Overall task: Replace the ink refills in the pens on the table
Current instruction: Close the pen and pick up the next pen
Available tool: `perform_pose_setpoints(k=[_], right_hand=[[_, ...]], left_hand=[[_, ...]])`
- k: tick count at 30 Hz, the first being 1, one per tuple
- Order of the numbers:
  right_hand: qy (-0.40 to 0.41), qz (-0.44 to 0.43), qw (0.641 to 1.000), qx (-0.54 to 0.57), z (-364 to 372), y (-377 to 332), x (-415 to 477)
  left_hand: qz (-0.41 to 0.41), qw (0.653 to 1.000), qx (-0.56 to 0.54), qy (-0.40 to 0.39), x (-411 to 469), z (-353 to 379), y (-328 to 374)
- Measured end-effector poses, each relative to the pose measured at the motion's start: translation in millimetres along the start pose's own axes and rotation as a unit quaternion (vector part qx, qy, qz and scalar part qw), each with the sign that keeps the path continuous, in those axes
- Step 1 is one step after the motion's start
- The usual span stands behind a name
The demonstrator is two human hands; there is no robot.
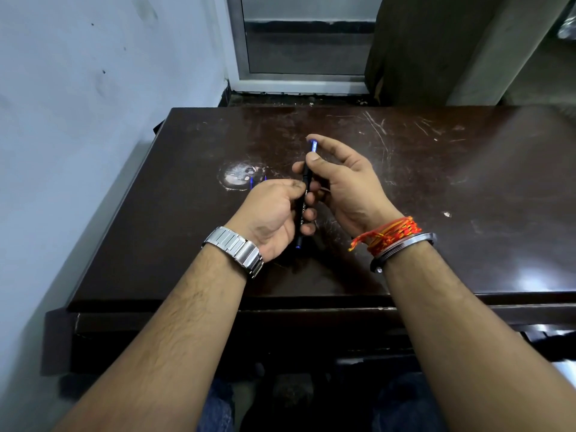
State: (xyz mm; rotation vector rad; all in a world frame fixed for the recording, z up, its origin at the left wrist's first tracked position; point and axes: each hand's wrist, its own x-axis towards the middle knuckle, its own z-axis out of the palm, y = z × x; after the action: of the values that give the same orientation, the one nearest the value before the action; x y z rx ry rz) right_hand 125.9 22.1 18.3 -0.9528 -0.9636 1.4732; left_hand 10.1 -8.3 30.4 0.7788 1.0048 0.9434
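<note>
A black pen [304, 210] with a blue end is held upright-tilted above the dark table [436, 188], between both hands. My left hand [274, 216] wraps its lower barrel, blue end cap showing below the palm. My right hand [339, 182] pinches the pen's upper end, where a blue translucent section [313, 146] sticks out between thumb and forefinger. Thin blue refills or pens [252, 182] lie on the table just beyond my left hand, mostly hidden by it.
The table's left edge meets a pale wall [78, 120]. A window frame [299, 79] and a brown curtain [420, 51] stand behind the far edge. A whitish worn patch [238, 176] marks the tabletop. My knees show under the near edge.
</note>
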Motion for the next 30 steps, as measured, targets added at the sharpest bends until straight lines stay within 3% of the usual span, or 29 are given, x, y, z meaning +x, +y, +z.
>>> perform_pose_setpoints(k=[8,14,26,30], right_hand=[[0.026,-0.017,0.999,-0.032,-3.1,-0.2,2.2],[0.013,-0.017,0.999,-0.037,2.0,6.1,-1.7],[0.114,0.000,0.972,-0.206,-2.2,12.7,2.4],[0.108,0.006,0.968,-0.227,-5.0,11.0,3.0]], left_hand=[[-0.009,0.999,-0.039,-0.019,0.2,0.8,-2.1],[0.001,0.999,-0.050,0.019,0.2,2.9,-4.0],[0.042,0.993,0.013,0.112,10.9,-1.3,-5.5],[0.089,0.973,0.121,0.174,17.1,-9.8,-14.7]])
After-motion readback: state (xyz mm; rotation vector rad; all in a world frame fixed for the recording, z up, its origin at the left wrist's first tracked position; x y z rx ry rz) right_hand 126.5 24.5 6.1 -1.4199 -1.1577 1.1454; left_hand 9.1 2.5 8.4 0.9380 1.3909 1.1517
